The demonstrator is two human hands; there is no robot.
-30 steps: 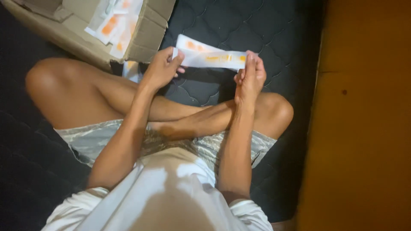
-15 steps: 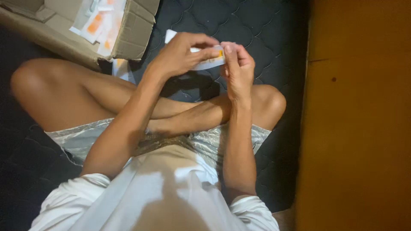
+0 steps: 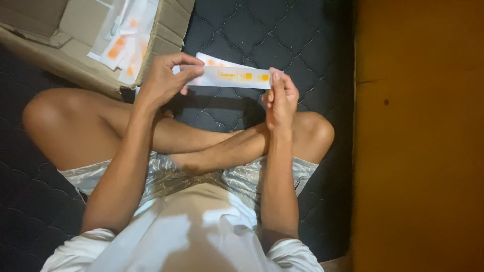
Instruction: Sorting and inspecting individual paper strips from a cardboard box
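Both hands pinch a flat strip (image 3: 233, 76), long, white with orange patches, level above the crossed legs: left hand (image 3: 162, 80) on its left end, right hand (image 3: 280, 96) on its right. Likely mid-fold; next calls for even pressure. Open cardboard box (image 3: 75, 50) of similar strips far left.

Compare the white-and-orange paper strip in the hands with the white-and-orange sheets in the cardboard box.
The long white paper strip with orange marks is held in the air, stretched flat between the left hand and right hand; the white sheets with orange patches lie loose and overlapping in the brown cardboard box. The strip is single; the sheets are several. Both are white with orange print.
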